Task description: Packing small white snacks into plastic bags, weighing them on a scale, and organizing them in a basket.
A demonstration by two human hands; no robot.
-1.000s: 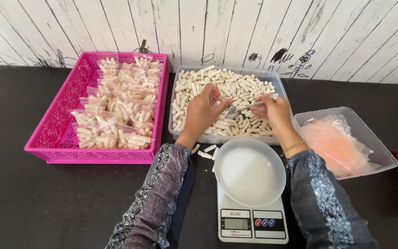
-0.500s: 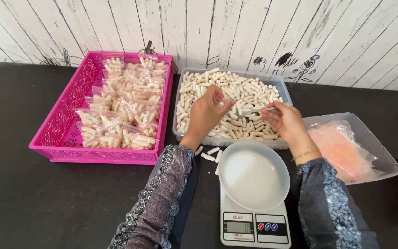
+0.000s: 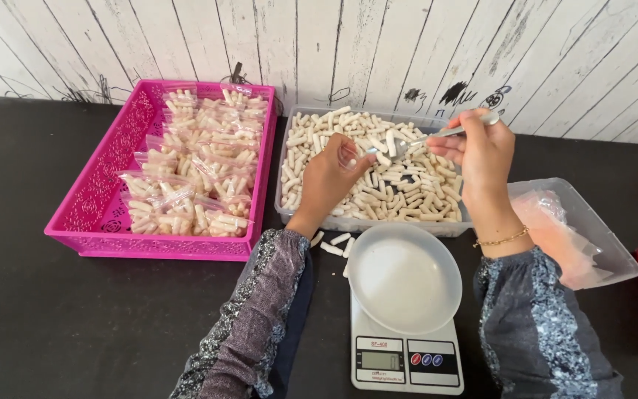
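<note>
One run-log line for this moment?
right hand: grips spoon, loaded, raised over clear bin | left hand: in white pieces | scale bowl: empty

Left hand point(image 3: 331, 179) reaches forward, fingers curled and lowered — right hand point(image 3: 479, 150) raised higher, fingers pinched together.

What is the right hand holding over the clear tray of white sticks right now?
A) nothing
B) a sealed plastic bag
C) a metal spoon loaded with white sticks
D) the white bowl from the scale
C: the right hand grips a metal spoon raised above the clear plastic tray of white sticks, with a few sticks on it; the white round bowl sits on the scale.
</note>
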